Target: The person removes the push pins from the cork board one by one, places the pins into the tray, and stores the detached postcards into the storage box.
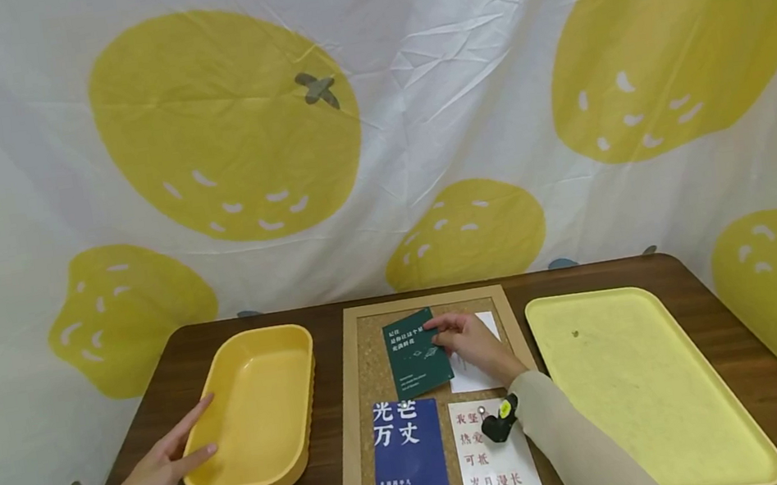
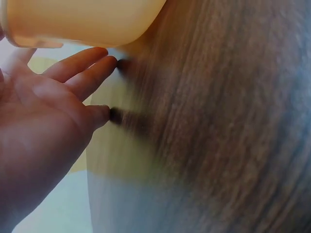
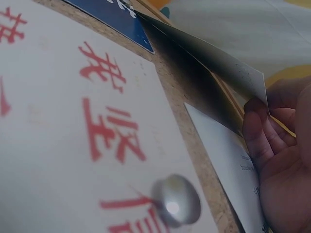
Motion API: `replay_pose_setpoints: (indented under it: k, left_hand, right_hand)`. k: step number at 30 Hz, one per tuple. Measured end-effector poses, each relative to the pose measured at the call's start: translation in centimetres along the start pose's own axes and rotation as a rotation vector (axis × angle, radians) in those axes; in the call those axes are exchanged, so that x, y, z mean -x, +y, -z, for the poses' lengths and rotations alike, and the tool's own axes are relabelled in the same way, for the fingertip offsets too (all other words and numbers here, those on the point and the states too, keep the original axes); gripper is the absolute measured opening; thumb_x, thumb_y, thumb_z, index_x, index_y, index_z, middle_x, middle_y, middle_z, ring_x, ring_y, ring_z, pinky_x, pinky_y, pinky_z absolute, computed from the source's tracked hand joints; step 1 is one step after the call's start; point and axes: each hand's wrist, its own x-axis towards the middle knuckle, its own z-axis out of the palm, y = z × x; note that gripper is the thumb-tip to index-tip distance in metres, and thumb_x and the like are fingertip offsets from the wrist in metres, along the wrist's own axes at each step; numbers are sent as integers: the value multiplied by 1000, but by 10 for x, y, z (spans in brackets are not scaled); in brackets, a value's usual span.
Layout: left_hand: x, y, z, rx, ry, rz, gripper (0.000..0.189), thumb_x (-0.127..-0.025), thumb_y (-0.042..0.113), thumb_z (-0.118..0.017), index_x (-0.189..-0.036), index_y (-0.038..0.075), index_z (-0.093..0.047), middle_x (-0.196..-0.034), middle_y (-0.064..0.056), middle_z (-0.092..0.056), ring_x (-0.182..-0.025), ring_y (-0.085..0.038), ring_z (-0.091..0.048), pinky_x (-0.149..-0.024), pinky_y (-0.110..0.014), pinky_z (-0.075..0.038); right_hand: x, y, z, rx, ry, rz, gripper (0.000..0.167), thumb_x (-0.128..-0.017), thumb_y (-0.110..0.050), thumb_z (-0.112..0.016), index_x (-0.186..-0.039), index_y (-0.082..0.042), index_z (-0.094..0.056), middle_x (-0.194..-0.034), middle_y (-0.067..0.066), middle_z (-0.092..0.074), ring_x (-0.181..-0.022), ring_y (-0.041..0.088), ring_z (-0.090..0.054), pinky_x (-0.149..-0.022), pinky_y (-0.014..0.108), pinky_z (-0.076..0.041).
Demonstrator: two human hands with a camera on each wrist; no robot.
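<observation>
My right hand pinches the right edge of a dark green card with pale printed writing. In the right wrist view that card stands tilted, its edge raised off the corkboard. Under the hand lies a white card, partly covered. Below are a blue card with large white characters and a white card with red characters, pinned by a round silver thumbtack. My left hand is at the left rim of a yellow-orange basin, fingers and thumb extended.
A pale yellow tray lies on the dark wooden table, right of the corkboard. Behind the table hangs a white curtain with large yellow fruit prints. The right forearm crosses the tray's left edge.
</observation>
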Motion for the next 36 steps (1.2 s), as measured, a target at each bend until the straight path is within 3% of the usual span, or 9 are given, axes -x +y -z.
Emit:
replay_pose_setpoints:
  k: [7, 14, 19, 20, 23, 27, 36]
  left_hand:
    - [-2, 0, -3, 24, -4, 19, 80, -97, 26, -64, -160, 22, -16, -166, -14, -3, -148, -43, -3, -89, -2, -32]
    - [-4, 0, -4, 16, 7, 36, 82, -96, 27, -65, -161, 23, -14, -166, -16, 0, -149, -45, -2, -88, -1, -30]
    - [-4, -3, -5, 82, -3, 28, 83, -98, 24, -62, -161, 25, -8, -166, -15, 5, -149, -42, -1, -89, -1, -32]
    - [-4, -3, -6, 105, -9, 19, 83, -99, 22, -61, -161, 24, -7, -166, -16, 6, -149, -40, -2, -90, -2, -34]
    - [-2, -5, -8, 184, -31, -2, 83, -100, 17, -58, -161, 22, -2, -165, -17, 11, -147, -8, -16, -91, -6, -39]
    - [-2, -7, -10, 244, -42, -16, 83, -101, 12, -56, -161, 21, 0, -164, -18, 14, -116, 28, -29, -91, -8, -42]
    - [-3, -8, -11, 270, -54, -32, 82, -101, 10, -55, -161, 20, 0, -164, -20, 14, -114, 28, -32, -92, -10, -43]
  right_hand:
    - [14, -25, 2, 14, -31, 1, 30, -95, -1, -57, -123, 7, -64, -110, 26, -66, -74, 14, -59, -70, 30, -49]
    - [3, -3, 2, -4, -9, -5, 28, -95, -4, -60, -122, 1, -67, -109, 20, -68, -74, 13, -59, -68, 27, -48]
    - [-1, 3, 2, -5, 4, 1, 26, -94, -7, -62, -119, -4, -69, -102, 12, -69, -74, 14, -59, -65, 26, -46]
    - [-1, 3, 2, -5, 4, 2, 26, -94, -7, -62, -119, -4, -69, -100, 11, -69, -74, 14, -59, -65, 26, -46]
    - [-1, 3, 2, 2, 5, 1, 26, -94, -7, -62, -118, -6, -70, -97, 7, -68, -73, 14, -59, -63, 25, -44]
    - [-1, 3, 1, 10, 14, -6, 25, -94, -7, -62, -118, -5, -70, -97, 7, -68, -73, 14, -58, -62, 24, -44]
    - [8, -10, 1, 7, 18, 16, 27, -94, -2, -59, -120, 4, -67, -102, 17, -68, -75, 17, -58, -65, 26, -46]
